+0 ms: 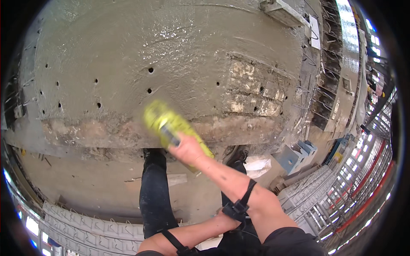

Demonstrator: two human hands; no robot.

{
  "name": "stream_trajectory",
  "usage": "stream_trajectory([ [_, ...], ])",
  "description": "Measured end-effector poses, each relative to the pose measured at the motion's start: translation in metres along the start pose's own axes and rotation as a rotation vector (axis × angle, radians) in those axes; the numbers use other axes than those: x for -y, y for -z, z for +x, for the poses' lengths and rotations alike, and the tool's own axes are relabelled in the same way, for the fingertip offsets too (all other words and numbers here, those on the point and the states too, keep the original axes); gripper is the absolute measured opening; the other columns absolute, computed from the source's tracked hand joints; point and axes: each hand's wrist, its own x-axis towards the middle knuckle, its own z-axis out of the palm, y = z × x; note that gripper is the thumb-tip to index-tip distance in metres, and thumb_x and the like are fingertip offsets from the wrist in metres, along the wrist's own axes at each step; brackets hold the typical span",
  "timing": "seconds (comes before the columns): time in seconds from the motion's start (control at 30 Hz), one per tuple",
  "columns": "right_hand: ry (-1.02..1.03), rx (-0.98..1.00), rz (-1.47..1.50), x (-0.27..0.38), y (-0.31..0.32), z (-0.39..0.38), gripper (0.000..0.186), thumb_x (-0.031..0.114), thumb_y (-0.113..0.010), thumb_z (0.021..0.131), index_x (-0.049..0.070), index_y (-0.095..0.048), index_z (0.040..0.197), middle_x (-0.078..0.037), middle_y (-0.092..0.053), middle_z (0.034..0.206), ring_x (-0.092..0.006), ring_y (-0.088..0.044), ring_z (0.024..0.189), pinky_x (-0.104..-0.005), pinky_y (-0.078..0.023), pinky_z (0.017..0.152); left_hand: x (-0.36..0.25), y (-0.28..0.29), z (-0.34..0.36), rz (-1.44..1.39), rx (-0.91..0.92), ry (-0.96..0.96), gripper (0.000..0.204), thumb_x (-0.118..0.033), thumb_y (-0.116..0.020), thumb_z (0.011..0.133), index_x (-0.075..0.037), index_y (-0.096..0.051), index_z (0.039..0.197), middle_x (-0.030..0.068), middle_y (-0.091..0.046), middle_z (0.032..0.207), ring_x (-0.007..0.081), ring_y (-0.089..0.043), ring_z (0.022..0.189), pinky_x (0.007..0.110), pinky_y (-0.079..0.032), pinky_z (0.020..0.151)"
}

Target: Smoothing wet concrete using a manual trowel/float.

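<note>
My right hand (187,149) is closed round the grey handle of a long yellow-green float (157,112), which is smeared by motion. The float is over the near edge of a wide slab of wet grey concrete (128,51); whether it touches the surface I cannot tell. Several small dark holes dot the slab. My left hand (224,220) is low in front of my body, beside my right forearm. A black strapped device (235,209) on that forearm covers its fingers.
A rough patch (252,87) with pale blocks shows at the slab's right. Bent bars (329,47) line the right edge, and a concrete-smeared beam (282,13) lies at the far right. Blue-grey metal brackets (294,155) stand on the floor. Wire lattice (94,228) lies behind my legs.
</note>
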Motion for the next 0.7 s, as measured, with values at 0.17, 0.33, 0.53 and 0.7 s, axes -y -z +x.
stream_trajectory([
  [0.17,0.02,0.109,-0.163,0.004,0.002,-0.014,0.03,0.033,-0.062,0.075,0.008,-0.058,0.092,-0.019,-0.063,0.082,-0.0386,-0.06,0.075,-0.0443,-0.049,0.068,-0.016,0.015,-0.008,-0.184,0.111,0.213,0.023,-0.016,-0.049,0.085,-0.012,-0.063,0.102,0.0115,-0.068,0.096,0.0245,-0.064,0.095,0.038,-0.051,0.081],
  [0.33,-0.02,-0.068,-0.189,-0.05,0.06,-0.03,0.032,0.028,-0.067,0.072,0.007,-0.061,0.096,-0.017,-0.064,0.078,-0.0335,-0.063,0.072,-0.0414,-0.049,0.066,-0.058,0.086,-0.006,0.232,0.433,0.108,0.021,-0.012,-0.053,0.078,-0.007,-0.071,0.088,0.0153,-0.067,0.1,0.0332,-0.065,0.092,0.041,-0.054,0.076],
  [0.53,-0.042,-0.006,0.112,0.027,0.038,0.021,0.023,0.022,-0.067,0.074,0.003,-0.059,0.085,-0.012,-0.059,0.063,-0.0212,-0.058,0.057,-0.0351,-0.048,0.056,-0.026,0.061,0.005,-0.023,0.018,0.091,0.024,-0.013,-0.05,0.083,-0.009,-0.066,0.099,0.0129,-0.067,0.1,0.0318,-0.064,0.096,0.038,-0.051,0.084],
  [0.7,0.258,0.284,-0.492,0.109,-0.035,0.034,0.028,0.027,-0.063,0.076,0.005,-0.055,0.091,-0.02,-0.065,0.083,-0.0398,-0.063,0.081,-0.0489,-0.05,0.074,0.008,0.03,0.004,-0.24,-0.407,-0.091,0.027,-0.017,-0.049,0.084,-0.011,-0.061,0.108,0.0134,-0.067,0.098,0.0328,-0.063,0.093,0.039,-0.049,0.084],
])
